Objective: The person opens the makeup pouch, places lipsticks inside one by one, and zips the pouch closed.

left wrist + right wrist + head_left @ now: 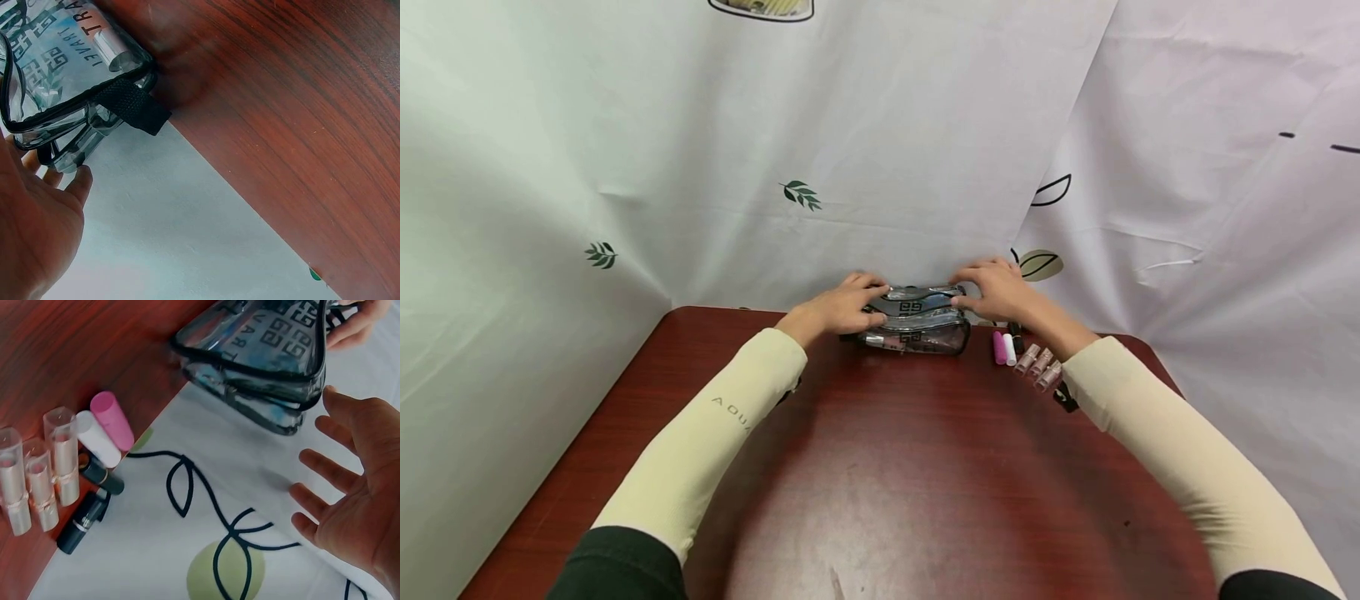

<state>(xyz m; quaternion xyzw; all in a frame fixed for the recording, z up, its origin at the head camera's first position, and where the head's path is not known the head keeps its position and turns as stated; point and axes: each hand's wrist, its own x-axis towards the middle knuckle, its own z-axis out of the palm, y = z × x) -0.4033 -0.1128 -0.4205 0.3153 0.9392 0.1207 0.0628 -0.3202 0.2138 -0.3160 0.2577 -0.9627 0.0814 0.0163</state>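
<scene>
A clear cosmetic pouch with black trim and printed square motifs stands at the table's far edge, against the white cloth. Through its wall a silver-capped item shows in the left wrist view. My left hand grips the pouch's left end, its thumb in front and fingers behind, partly hidden. At the other end is my right hand, fingers spread apart, with the thumb tip at the pouch's corner. A black fabric tab sticks out from the left end.
Right of the pouch lie a pink tube, a white tube, several clear-capped lipsticks and black cosmetic tubes. The dark red wooden table stretches toward me. White printed cloth hangs directly behind.
</scene>
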